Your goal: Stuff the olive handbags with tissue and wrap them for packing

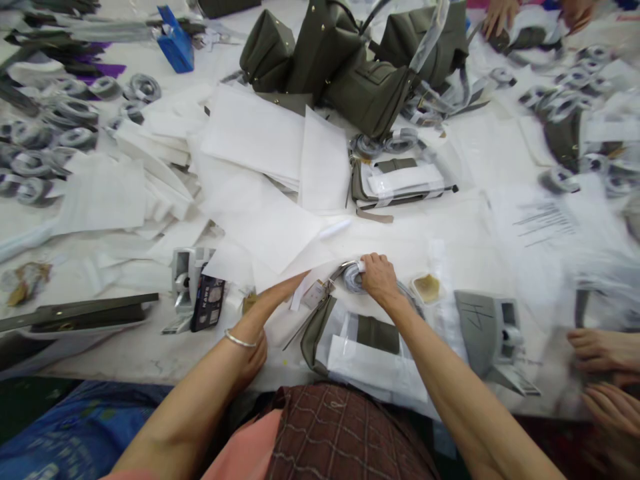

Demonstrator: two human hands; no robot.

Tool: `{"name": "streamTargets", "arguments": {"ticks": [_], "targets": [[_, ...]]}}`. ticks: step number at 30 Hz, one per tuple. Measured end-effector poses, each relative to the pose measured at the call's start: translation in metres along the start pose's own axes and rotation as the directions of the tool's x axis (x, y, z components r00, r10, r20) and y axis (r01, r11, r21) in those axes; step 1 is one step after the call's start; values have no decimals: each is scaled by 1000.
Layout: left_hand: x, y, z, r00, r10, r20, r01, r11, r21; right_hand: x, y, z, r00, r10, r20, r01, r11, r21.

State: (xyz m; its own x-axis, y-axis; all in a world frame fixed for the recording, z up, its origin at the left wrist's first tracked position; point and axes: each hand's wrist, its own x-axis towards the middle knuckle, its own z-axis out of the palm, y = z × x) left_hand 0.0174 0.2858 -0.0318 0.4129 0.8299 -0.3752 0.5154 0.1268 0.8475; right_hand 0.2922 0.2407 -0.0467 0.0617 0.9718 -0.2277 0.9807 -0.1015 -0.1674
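Observation:
My right hand [380,277] is closed around a coiled strap [353,278] in greyish wrap with a white band. A metal clasp and a white hang tag [315,293] lie just left of the coil. Below sits a folded dark olive bag [320,333], partly covered by white padding [370,360] and clear tape. My left hand [257,327], with a bangle at its wrist, is left of this bag. One finger stretches toward the tag beside a white sheet, and the other fingers bend downward. Nothing shows in that hand.
White sheets [260,140] lie ahead, near another wrapped bag [405,183] and upright olive bags [370,93]. Tape dispensers [184,287] [487,327] stand left and right. Coiled straps [75,113] heap at far left. Co-workers' hands [607,360] are at the right edge and back.

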Motion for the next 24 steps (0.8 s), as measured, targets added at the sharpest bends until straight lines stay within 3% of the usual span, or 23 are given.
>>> {"name": "streamTargets", "arguments": {"ticks": [3, 5, 7, 9, 11, 14, 18, 24], "targets": [[-22, 16, 23, 996, 71, 49, -74, 995, 72, -14, 11, -11, 998, -48, 34, 45, 997, 67], [-38, 23, 43, 983, 171, 61, -180, 968, 175, -40, 19, -19, 997, -70, -27, 73, 988, 132], [-54, 26, 63, 930, 349, 113, -364, 846, 389, -78, 25, -24, 989, -63, -134, 88, 978, 187], [-65, 24, 79, 854, 481, 201, -504, 667, 548, -120, 29, -25, 980, -15, -198, 55, 979, 197], [-69, 19, 91, 787, 554, 273, -584, 525, 619, -158, 33, -19, 977, 39, -208, 0, 983, 185], [-62, 5, 101, 718, 627, 302, -629, 400, 667, -197, 45, -2, 970, 113, -213, -73, 980, 185], [-49, -13, 104, 662, 683, 308, -652, 323, 686, -220, 61, 29, 914, 297, -275, -228, 940, 254], [-45, -21, 103, 642, 694, 325, -666, 295, 685, -223, 49, 60, 859, 396, -324, -287, 897, 336]]}}
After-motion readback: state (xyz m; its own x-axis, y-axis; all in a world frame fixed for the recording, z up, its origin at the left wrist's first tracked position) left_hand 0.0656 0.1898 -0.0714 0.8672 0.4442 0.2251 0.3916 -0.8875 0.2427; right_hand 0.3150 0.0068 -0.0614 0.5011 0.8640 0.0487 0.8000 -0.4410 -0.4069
